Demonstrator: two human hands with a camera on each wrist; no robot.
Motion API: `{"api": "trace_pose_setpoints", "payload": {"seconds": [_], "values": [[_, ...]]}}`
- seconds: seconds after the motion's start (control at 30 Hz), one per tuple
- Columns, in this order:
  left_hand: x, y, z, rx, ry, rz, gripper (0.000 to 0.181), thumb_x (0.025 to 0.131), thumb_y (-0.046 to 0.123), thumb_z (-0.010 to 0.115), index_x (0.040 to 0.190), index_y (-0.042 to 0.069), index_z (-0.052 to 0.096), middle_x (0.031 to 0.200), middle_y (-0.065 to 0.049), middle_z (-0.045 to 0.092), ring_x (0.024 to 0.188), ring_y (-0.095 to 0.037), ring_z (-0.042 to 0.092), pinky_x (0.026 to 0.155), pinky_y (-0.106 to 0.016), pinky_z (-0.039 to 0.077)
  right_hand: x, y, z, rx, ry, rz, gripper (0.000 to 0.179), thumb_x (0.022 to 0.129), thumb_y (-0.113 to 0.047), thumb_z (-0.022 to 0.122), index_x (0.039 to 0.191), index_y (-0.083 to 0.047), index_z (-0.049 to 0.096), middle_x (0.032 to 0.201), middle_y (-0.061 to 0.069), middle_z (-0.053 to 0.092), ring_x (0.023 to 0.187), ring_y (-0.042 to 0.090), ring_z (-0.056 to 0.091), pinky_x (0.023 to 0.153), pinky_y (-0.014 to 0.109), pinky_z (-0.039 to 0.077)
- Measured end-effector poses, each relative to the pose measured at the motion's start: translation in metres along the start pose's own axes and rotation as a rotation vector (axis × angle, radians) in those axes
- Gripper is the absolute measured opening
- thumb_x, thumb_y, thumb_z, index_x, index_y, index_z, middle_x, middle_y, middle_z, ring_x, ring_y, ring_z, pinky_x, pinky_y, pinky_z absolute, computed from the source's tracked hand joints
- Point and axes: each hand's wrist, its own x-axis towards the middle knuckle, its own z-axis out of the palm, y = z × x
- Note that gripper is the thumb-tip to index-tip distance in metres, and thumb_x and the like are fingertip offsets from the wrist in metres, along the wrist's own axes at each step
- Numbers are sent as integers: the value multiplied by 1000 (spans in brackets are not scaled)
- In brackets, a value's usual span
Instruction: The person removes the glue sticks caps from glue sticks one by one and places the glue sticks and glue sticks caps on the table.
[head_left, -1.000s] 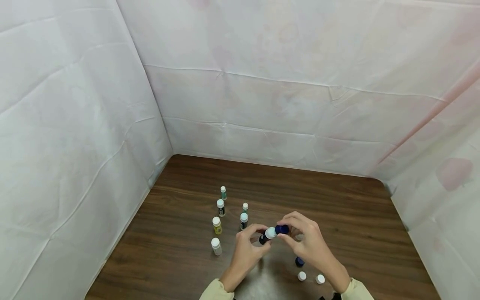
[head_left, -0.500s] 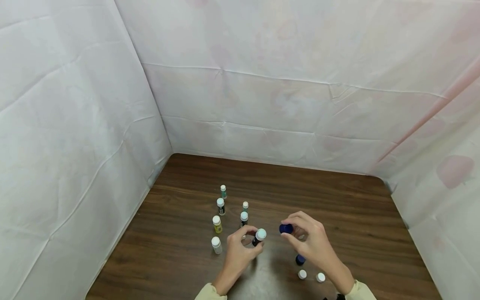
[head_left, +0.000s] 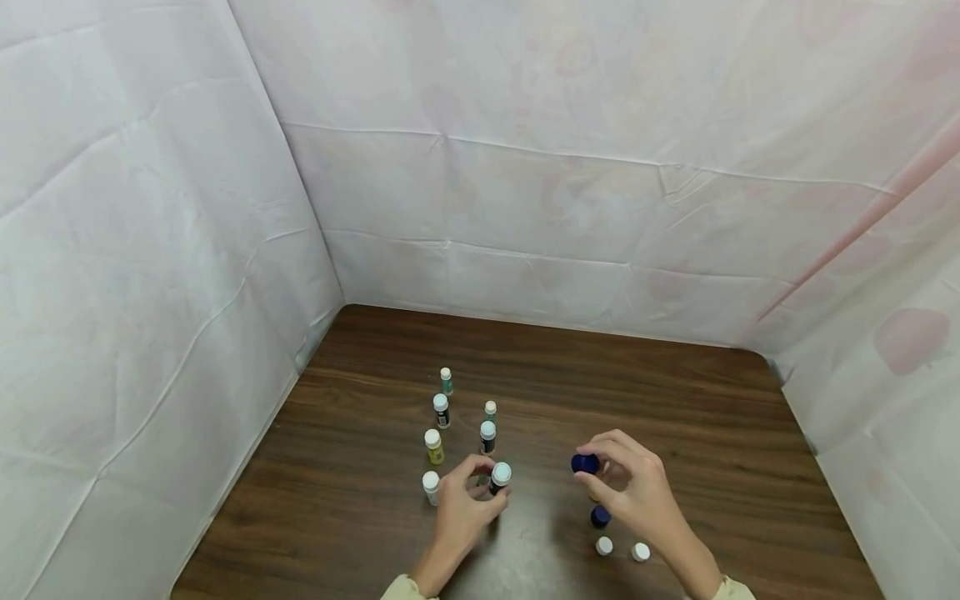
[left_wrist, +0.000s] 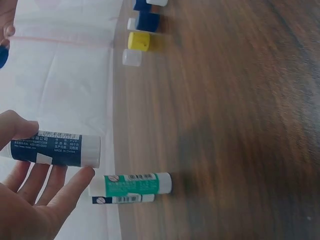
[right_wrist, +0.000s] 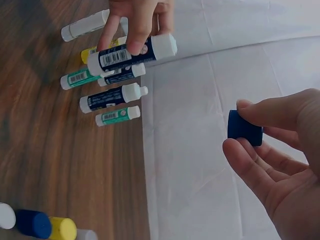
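Note:
My left hand (head_left: 461, 504) grips a navy-labelled glue stick (left_wrist: 60, 150) between thumb and fingers, its white end uncovered. In the head view it is held upright, close to a green-labelled glue stick (left_wrist: 132, 185) standing on the table. Off to the right, my right hand (head_left: 633, 487) pinches a dark blue cap (right_wrist: 245, 128) between thumb and fingertips. Cap and glue stick are well apart. In the right wrist view, the held glue stick partly covers others standing behind it.
Left of centre stand more glue sticks: yellow (head_left: 434, 447), white (head_left: 431, 489), navy (head_left: 488, 437) and small green (head_left: 446, 382). Loose caps lie near my right hand: blue (head_left: 600, 517), white (head_left: 641, 552) and yellow (left_wrist: 139, 41). Pale cloth (head_left: 480, 208) hangs around the wooden table (head_left: 675, 383).
The blue cap and the glue stick were together a second ago and are now apart. My left hand has carried the glue stick left; my right hand has drawn slightly right with the cap.

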Motion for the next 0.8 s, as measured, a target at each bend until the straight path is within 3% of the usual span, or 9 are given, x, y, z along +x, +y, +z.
{"api": "trace_pose_setpoints", "payload": {"seconds": [0.2, 0.37, 0.53, 0.8], "values": [[-4, -14, -4, 31, 31, -6, 36, 63, -7, 77, 88, 16, 63, 86, 1, 66, 82, -18, 66, 65, -32, 56, -10, -7, -3, 1, 52, 16, 39, 59, 19, 78, 92, 2, 66, 89, 11, 60, 66, 15, 59, 51, 23, 51], [-7, -19, -6, 37, 37, -25, 35, 63, -8, 73, 88, 14, 63, 86, -1, 66, 81, -22, 67, 64, -32, 56, -31, 10, -5, -22, 71, 56, 44, 58, 19, 79, 95, 0, 65, 89, 10, 60, 66, 14, 58, 50, 23, 52], [-11, -27, -9, 93, 45, -34, 33, 63, -6, 73, 87, 13, 62, 85, -1, 66, 80, -21, 66, 63, -35, 57, -59, 23, -4, -67, 81, 169, 41, 61, 10, 81, 95, -8, 66, 88, 2, 60, 65, 10, 55, 48, 21, 49], [-16, -37, -11, 144, 37, -66, 31, 65, -3, 74, 86, 16, 62, 84, 0, 65, 80, -16, 67, 66, -31, 56, -93, 32, 0, -130, 120, 368, 38, 61, 8, 82, 91, -10, 68, 87, -5, 59, 63, 6, 53, 50, 22, 50]]}}
